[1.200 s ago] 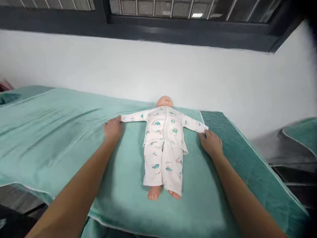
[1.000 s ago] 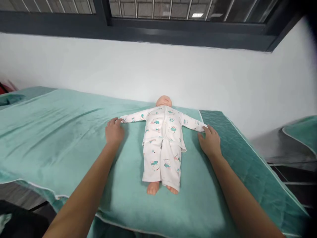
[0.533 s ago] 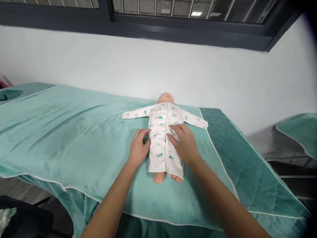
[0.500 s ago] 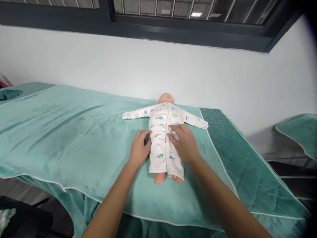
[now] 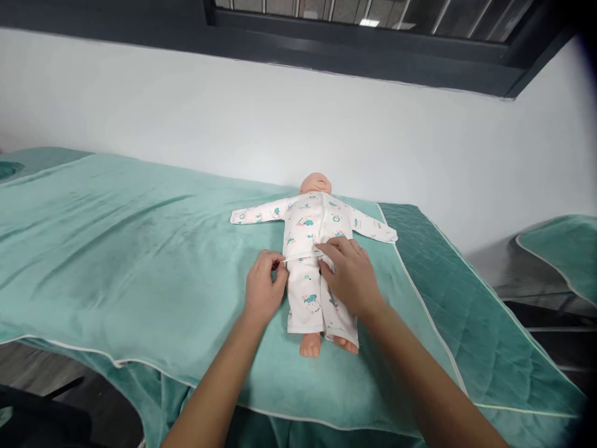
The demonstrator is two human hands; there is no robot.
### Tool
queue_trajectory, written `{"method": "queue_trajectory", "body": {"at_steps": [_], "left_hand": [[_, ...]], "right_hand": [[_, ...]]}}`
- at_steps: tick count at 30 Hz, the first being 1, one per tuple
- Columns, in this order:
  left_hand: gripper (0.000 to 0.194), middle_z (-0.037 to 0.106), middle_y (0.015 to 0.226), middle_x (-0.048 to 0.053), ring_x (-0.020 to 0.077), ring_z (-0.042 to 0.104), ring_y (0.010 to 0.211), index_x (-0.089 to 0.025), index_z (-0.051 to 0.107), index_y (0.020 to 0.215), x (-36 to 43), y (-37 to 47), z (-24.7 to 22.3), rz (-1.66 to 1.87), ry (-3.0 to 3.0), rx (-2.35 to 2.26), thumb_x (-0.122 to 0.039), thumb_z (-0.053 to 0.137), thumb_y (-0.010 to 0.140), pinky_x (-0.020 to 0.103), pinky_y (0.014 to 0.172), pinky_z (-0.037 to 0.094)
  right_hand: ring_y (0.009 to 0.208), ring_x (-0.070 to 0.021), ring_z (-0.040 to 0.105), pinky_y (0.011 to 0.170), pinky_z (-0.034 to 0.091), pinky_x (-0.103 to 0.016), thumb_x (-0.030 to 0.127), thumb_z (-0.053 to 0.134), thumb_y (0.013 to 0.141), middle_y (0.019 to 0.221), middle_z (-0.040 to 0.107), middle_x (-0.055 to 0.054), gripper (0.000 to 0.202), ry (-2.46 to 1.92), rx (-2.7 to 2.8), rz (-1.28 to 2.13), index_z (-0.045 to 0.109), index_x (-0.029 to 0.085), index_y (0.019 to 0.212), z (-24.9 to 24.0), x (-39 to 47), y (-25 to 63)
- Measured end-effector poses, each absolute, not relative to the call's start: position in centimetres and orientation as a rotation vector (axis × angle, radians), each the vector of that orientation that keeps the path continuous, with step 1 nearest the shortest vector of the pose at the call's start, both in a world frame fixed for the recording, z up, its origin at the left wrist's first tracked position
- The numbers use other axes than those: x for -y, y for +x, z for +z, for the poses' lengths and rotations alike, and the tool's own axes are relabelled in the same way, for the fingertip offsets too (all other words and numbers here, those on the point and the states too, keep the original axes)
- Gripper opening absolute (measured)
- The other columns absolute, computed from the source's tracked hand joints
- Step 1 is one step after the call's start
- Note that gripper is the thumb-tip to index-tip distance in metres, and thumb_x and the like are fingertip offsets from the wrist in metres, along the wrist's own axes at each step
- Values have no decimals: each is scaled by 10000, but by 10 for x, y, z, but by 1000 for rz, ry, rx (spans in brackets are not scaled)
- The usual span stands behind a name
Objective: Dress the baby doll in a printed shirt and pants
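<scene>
A baby doll (image 5: pixel 316 183) lies on its back, head toward the wall and bare feet toward me. It wears a white printed top (image 5: pixel 303 218) with its sleeves spread wide, and matching trousers (image 5: pixel 305 298). My left hand (image 5: pixel 265 283) pinches the hem of the top at the doll's side, on the left in view. Over the front of the waist, my right hand (image 5: pixel 352 270) has its thumb and fingers closed on the hem near the middle opening. The hem is pulled slightly taut between both hands. Part of the waist is hidden behind my right hand.
A light green blanket (image 5: pixel 140 274) with pale piping covers the bed under the doll. Darker quilted fabric (image 5: pixel 448 298) shows at the right. A white wall (image 5: pixel 209 112) and a dark window frame (image 5: pixel 349 53) stand behind. A black object (image 5: pixel 41 417) is at the lower left.
My left hand has closed on the top's hem at the side. My right hand has also gripped the hem, which is now lifted and straighter. The view has shifted slightly.
</scene>
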State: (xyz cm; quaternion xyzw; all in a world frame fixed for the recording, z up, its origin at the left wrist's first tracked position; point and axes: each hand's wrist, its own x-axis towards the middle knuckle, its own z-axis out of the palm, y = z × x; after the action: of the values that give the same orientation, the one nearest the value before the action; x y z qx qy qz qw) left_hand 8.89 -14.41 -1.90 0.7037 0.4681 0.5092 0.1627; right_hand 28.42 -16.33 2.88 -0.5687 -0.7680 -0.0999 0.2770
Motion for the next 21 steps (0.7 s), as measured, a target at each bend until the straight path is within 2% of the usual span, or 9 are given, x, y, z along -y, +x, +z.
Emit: {"method": "queue_trajectory", "body": {"at_steps": [3,8,12,18,21], "left_hand": [[120,609,914,0,132,574,823,-209,573,928,146,89,-18,1484,2007,-1317,-115,506,897,268,739,455],[110,610,928,2,136,575,831,-212,581,939,148,89,-18,1433,1988,-1360,-142,502,909,276,743,457],[105,613,921,4,149,579,821,-215,576,951,145,89,-18,1308,2026,-1430,-156,512,893,290,730,455],[87,602,919,10,155,576,820,-213,559,901,153,90,-12,1342,2017,-1454,-145,516,867,289,731,461],[95,600,913,7,151,571,818,-212,553,899,179,84,-13,1301,2022,-1428,-137,498,879,285,728,458]], "right_hand": [[1006,-248,528,799,366,-376,190,608,934,1093,645,-57,264,-1578,2084,-393,673,251,1183,32,162,285],[939,-227,529,797,362,-380,178,554,971,1002,656,-38,167,-1485,2155,-459,704,233,1016,36,160,288],[1001,-239,537,857,405,-391,136,549,953,1065,660,-47,188,-1489,2131,-268,677,211,1067,39,176,290],[1160,-255,529,988,450,-448,117,518,928,1216,626,-71,292,-1351,2038,69,602,228,1186,37,243,288],[1287,-274,461,1051,434,-490,115,517,919,1315,575,-75,307,-1351,2044,135,587,242,1190,27,274,284]]}}
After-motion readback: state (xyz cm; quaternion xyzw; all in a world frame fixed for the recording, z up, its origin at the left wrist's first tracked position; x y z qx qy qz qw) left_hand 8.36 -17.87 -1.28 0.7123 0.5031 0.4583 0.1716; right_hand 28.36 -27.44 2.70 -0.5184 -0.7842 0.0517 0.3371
